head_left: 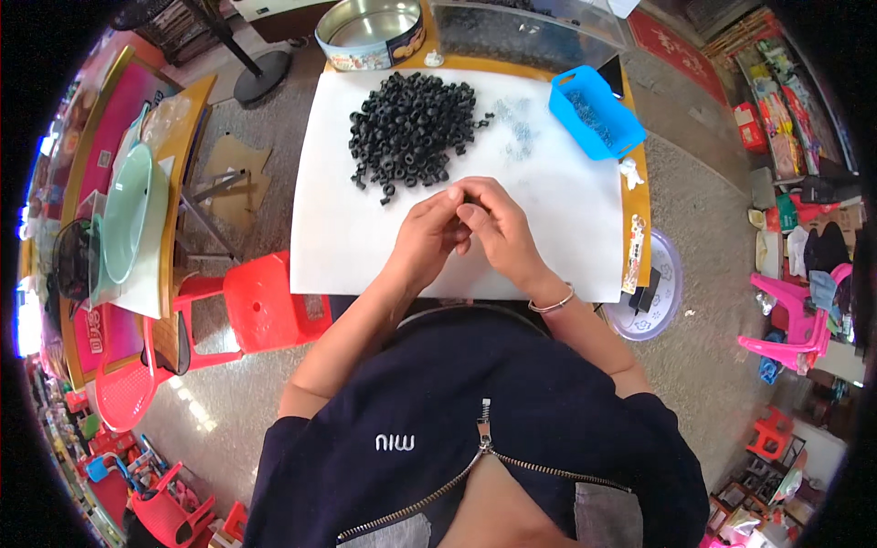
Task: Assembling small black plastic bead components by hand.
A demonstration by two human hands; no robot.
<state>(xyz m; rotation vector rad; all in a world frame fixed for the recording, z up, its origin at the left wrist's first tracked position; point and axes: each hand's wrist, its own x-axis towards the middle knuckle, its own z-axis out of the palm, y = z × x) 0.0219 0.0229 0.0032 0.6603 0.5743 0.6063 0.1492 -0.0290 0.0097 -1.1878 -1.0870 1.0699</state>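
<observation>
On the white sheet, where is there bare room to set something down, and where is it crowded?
The white sheet is bare along its left side, beside the pile of black rings, and on its right below the blue basket. Crowded: the top middle, with the pile and small clear bits, and the near middle, where left hand and right hand meet.

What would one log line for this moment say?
left hand: fingertips meet right | right hand: pinching something small, unclear | black rings: piled ahead | blue basket: right

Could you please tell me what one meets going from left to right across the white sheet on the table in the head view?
Pile of black rings → small heap of clear bits → blue basket.
</observation>
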